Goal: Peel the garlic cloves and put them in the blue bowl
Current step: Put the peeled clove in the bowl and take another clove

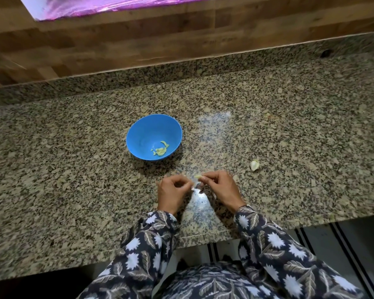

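Reaching over the front edge of the counter [73, 169] come two sleeves [151, 240] of dark soft cloth printed with white flowers and grey leaves. To their right, below the counter, is a strip of pale floor [333, 244] with dark stripes. The counter is polished speckled granite, beige and black, with a straight square front edge and a shiny glare patch between the hands. The left hand [171, 190] and right hand [220, 188] are held close together just above the stone, a short way in from that edge. The right hand's thumb and fingertips pinch a small pale yellow clove [198, 176]. The left hand's fingers are curled, with a whitish scrap [192, 187] at their tips. Blur hides whether they grip it. A loose clove [254, 165], plump and still in its white skin, lies on the stone to the right of the hands, apart from them. Farther in, left of centre, stands the bowl [143, 130], round, smooth blue plastic, upright, with a few yellowish curved pieces [160, 150] at its bottom. Bare granite spreads wide on both sides of it. Behind rises a low granite ledge [138, 76], then a wall [117, 44] of brown wood blocks. A glossy purple sheet [108, 5] lies along the top.
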A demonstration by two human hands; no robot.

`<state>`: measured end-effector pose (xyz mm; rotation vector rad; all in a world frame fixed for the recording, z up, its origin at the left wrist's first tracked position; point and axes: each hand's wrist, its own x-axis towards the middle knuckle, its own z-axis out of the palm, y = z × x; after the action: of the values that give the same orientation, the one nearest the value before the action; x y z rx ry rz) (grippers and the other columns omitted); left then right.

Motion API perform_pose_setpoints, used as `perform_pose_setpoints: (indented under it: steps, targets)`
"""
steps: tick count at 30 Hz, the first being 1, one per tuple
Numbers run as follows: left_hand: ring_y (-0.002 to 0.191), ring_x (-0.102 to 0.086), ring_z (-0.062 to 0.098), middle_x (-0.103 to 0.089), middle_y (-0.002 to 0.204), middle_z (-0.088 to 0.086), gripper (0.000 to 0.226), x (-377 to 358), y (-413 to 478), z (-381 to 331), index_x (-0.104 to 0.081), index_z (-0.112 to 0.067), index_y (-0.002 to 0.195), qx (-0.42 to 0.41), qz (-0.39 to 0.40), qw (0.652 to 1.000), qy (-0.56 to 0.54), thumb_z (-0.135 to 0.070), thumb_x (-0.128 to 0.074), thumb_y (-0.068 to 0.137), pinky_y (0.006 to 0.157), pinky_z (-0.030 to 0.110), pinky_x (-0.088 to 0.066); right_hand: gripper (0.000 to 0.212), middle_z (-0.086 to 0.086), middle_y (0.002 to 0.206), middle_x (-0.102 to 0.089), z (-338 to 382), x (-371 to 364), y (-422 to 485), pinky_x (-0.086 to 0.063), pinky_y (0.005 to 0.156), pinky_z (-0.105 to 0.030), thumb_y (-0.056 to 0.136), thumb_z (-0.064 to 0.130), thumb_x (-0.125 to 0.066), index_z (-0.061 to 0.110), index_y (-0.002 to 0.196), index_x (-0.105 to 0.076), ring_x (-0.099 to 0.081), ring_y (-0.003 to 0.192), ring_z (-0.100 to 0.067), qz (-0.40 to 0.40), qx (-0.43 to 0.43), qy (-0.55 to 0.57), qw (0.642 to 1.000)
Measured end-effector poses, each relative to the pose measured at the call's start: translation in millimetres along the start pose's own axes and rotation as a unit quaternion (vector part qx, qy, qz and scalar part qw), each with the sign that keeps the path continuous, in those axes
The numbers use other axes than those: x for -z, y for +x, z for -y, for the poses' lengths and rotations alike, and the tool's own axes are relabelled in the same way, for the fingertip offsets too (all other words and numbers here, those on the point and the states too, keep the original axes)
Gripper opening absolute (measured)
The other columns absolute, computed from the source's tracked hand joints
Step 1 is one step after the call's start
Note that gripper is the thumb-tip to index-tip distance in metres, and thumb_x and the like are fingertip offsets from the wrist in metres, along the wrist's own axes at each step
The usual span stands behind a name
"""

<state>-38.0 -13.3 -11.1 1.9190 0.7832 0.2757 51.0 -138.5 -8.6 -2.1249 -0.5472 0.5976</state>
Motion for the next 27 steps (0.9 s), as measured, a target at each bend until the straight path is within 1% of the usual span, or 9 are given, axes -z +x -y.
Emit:
perform_pose_setpoints:
  steps: [3,6,8,11,13,17,21,24,27]
  targets:
    - [0.063,-0.061,0.010,-0.069,0.070,0.003,0.011,-3.2,-2.9,6.1,-0.070,-0.009,0.072,0.034,-0.003,0.999,0.002,-0.010,-0.080,0.070,0.064,0.022,-0.050,0.020,0.001,0.083,-0.072,-4.2,-4.1,-6.1,-0.054,0.071,-0.039,0.089,0.033,-0.059,0.020,0.091,-0.073,-0.066,0.078,-0.022,0.007,-0.009,0.010,1.000]
    - [0.081,-0.066,0.016,-0.072,0.091,0.009,0.015,-1.9,-2.9,9.1,-0.072,-0.003,0.092,0.057,0.006,0.996,-0.062,-0.001,-0.072,0.077,0.077,0.025,-0.054,0.023,0.004,0.081,-0.072,-7.6,-5.8,-9.4,-0.054,0.071,-0.035,0.090,0.037,-0.057,0.020,0.090,-0.073,-0.067,0.077,-0.017,0.013,0.002,-0.006,1.000]
    - [0.085,-0.066,0.017,-0.070,0.100,0.010,0.022,-1.5,-3.9,6.2,-0.069,0.001,0.103,0.081,0.039,0.986,-0.139,0.000,-0.068,0.081,0.073,0.024,-0.055,0.022,0.005,0.083,-0.072,-7.0,-7.5,-11.6,-0.052,0.070,-0.030,0.091,0.037,-0.056,0.022,0.093,-0.073,-0.066,0.077,-0.013,0.015,0.013,-0.026,0.999]
    - [0.080,-0.066,0.021,-0.069,0.098,0.019,0.024,-3.3,-5.6,1.0,-0.068,0.006,0.101,0.101,0.067,0.975,-0.184,0.002,-0.069,0.078,0.069,0.024,-0.056,0.022,0.004,0.083,-0.072,-6.3,-9.2,-13.2,-0.051,0.067,-0.033,0.091,0.035,-0.056,0.022,0.092,-0.073,-0.065,0.075,-0.015,0.028,0.017,-0.034,0.999]
    - [0.080,-0.065,0.021,-0.069,0.095,0.021,0.024,-1.0,-4.6,-0.3,-0.067,0.011,0.099,0.094,0.070,0.975,-0.187,0.005,-0.069,0.076,0.072,0.022,-0.055,0.023,-0.002,0.077,-0.072,-3.7,-9.5,-13.8,-0.049,0.065,-0.034,0.091,0.026,-0.056,0.016,0.082,-0.074,-0.064,0.069,-0.017,0.043,0.005,0.052,0.998]
    - [0.082,-0.064,0.018,-0.068,0.095,0.018,0.023,5.4,-4.5,0.7,-0.067,0.012,0.099,0.069,0.097,0.971,-0.206,0.009,-0.067,0.076,0.076,0.022,-0.054,0.021,-0.003,0.066,-0.068,2.2,-2.7,-13.3,-0.041,0.045,-0.013,0.091,0.006,-0.051,0.004,0.082,-0.070,-0.056,0.050,-0.006,0.090,-0.076,0.299,0.947]
    - [0.077,-0.065,0.008,-0.069,0.091,0.012,0.021,6.3,-6.0,2.3,-0.068,0.009,0.096,0.068,0.103,0.966,-0.229,0.008,-0.067,0.076,0.069,0.017,-0.052,0.015,-0.003,0.071,-0.069,2.4,0.4,-16.4,-0.034,0.035,-0.014,0.090,0.009,-0.054,0.004,0.090,-0.068,-0.053,0.047,-0.008,0.143,-0.163,0.378,0.900]
    - [0.078,-0.067,0.010,-0.072,0.090,0.008,0.017,8.3,-5.8,4.8,-0.070,0.002,0.093,0.095,0.058,0.961,-0.252,0.003,-0.069,0.076,0.067,0.016,-0.052,0.013,-0.004,0.073,-0.070,2.1,-1.6,-18.3,-0.034,0.035,-0.014,0.087,0.008,-0.059,-0.001,0.093,-0.067,-0.053,0.045,-0.006,0.110,-0.192,0.375,0.900]
    - [0.077,-0.069,0.012,-0.073,0.086,0.003,0.015,19.2,-0.3,16.4,-0.072,-0.011,0.088,0.133,-0.071,0.962,-0.226,-0.004,-0.073,0.075,0.067,0.020,-0.056,0.008,-0.007,0.072,-0.070,-0.2,-1.1,-19.4,-0.036,0.034,-0.015,0.083,0.008,-0.065,0.002,0.087,-0.068,-0.053,0.044,-0.008,0.065,-0.201,0.366,0.906]
